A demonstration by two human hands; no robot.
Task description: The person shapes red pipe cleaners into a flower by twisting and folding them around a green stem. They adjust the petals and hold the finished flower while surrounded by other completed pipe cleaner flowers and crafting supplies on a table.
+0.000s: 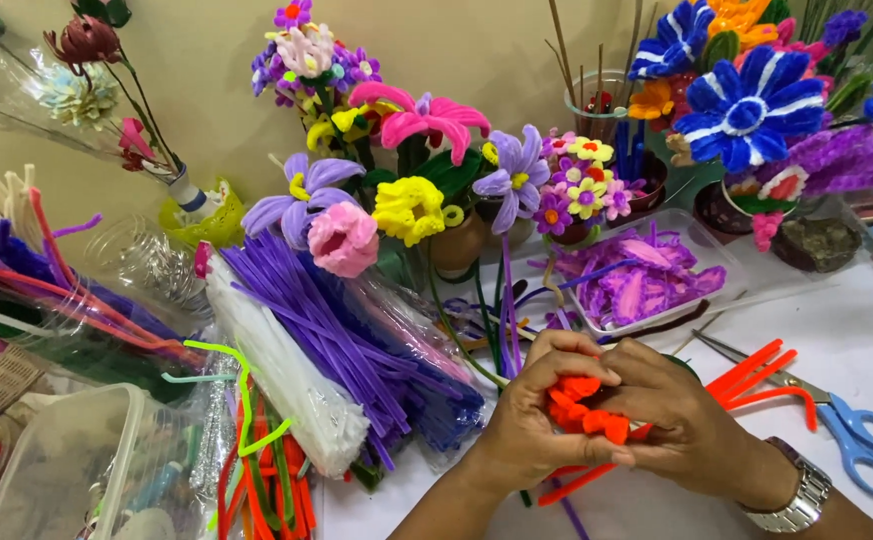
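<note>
Both my hands meet low in the middle of the view over a white table [857, 330]. My left hand [532, 420] and my right hand [692, 420] together pinch a small orange pipe-cleaner shape [582, 405] of folded loops. Loose orange pipe-cleaner ends [762, 375] stick out to the right from under my right hand. A metal watch [802, 495] is on my right wrist.
Blue-handled scissors [862, 440] lie right of my hands. A clear tray [647, 280] of purple petals sits behind them. Bundles of purple [357, 340] and white [277, 380] pipe cleaners lie left. Finished pipe-cleaner flowers [417, 150] in pots line the back wall. A plastic box [67, 470] stands bottom left.
</note>
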